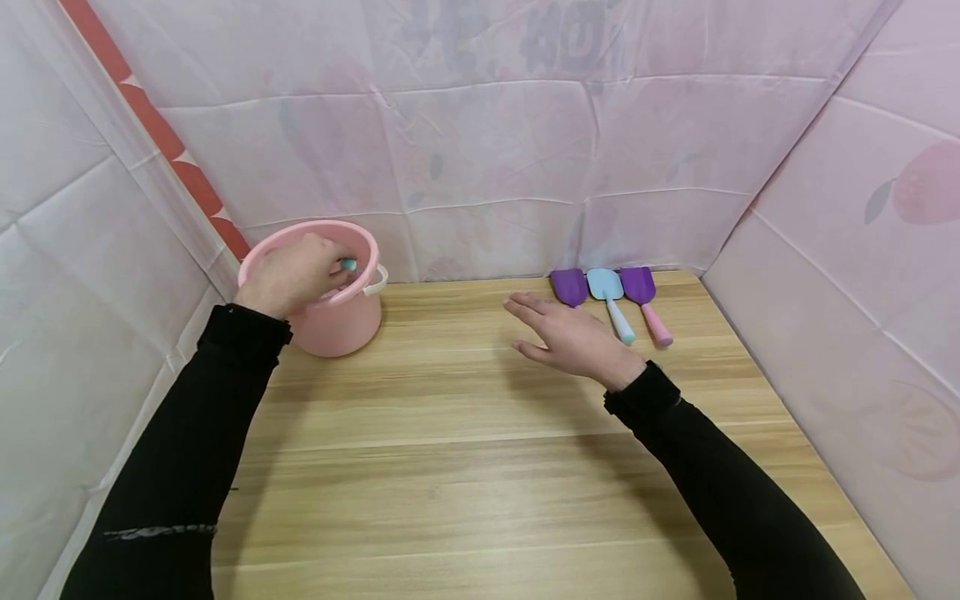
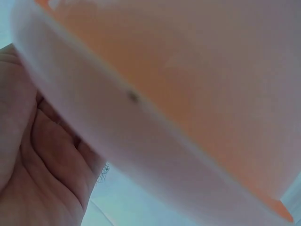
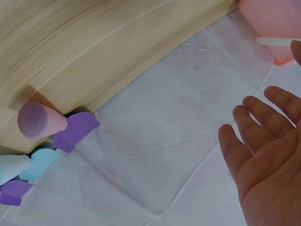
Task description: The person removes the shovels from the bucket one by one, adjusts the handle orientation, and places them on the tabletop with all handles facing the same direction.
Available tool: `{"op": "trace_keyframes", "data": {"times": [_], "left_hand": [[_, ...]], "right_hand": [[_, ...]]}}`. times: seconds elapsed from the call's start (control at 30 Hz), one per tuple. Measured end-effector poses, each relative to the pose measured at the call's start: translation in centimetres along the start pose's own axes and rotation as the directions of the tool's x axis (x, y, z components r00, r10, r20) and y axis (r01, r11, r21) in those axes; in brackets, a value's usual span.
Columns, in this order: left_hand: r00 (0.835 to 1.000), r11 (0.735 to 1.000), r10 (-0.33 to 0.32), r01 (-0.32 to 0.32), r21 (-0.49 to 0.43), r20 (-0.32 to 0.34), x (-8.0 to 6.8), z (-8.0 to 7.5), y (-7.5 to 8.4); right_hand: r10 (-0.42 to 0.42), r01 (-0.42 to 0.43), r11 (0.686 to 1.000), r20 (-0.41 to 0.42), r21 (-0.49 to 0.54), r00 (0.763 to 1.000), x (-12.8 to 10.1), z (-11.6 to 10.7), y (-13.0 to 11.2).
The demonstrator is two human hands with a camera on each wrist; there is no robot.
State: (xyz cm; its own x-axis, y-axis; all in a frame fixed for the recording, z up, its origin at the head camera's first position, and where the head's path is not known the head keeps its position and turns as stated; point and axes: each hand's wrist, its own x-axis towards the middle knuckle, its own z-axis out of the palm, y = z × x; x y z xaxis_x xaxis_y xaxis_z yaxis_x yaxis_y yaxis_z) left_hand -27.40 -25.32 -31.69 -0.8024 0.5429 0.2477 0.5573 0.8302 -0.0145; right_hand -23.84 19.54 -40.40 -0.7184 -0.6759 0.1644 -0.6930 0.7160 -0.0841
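Here the left hand [image 1: 294,273] pinches a teal-tipped tool [image 1: 348,264] over the pink bucket [image 1: 341,321]; the right hand [image 1: 573,337], fingers spread and holding nothing, hovers nearer the three shovels [image 1: 609,293], whose handles point toward the person.

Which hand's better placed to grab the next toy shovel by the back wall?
Right, probably. The open right hand hovers just beside the three plastic toy shovels; the left hand is at the pink plastic bucket, gripping something teal.

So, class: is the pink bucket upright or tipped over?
Upright. The pink bucket stands on its base on the wooden table, rim facing up, the left hand over its opening.
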Motion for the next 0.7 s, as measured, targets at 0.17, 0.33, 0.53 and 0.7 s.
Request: {"op": "trace_keyframes", "data": {"times": [0.17, 0.33, 0.53, 0.7], "left_hand": [[0.996, 0.997, -0.076, 0.078, -0.029, 0.052, 0.2, -0.3, -0.5], [0.98, 0.988, -0.135, 0.144, -0.056, 0.145, 0.4, -0.5, -1.2], [0.975, 0.986, -0.144, 0.155, -0.056, 0.169, 0.2, -0.6, -1.5], [0.983, 0.99, -0.117, 0.126, -0.057, 0.142, 0.0, -0.5, -1.7]], "right_hand": [[-0.049, 0.049, 0.999, -0.011, -0.008, 0.999, 0.0, -0.2, -0.6], [-0.111, 0.111, 0.993, -0.021, -0.027, 0.994, -0.2, -0.2, -0.9], [-0.195, 0.191, 0.979, -0.051, -0.067, 0.98, -0.2, 0.0, -1.4], [-0.221, 0.218, 0.974, -0.04, -0.064, 0.974, -0.1, 0.1, -1.8]]}}
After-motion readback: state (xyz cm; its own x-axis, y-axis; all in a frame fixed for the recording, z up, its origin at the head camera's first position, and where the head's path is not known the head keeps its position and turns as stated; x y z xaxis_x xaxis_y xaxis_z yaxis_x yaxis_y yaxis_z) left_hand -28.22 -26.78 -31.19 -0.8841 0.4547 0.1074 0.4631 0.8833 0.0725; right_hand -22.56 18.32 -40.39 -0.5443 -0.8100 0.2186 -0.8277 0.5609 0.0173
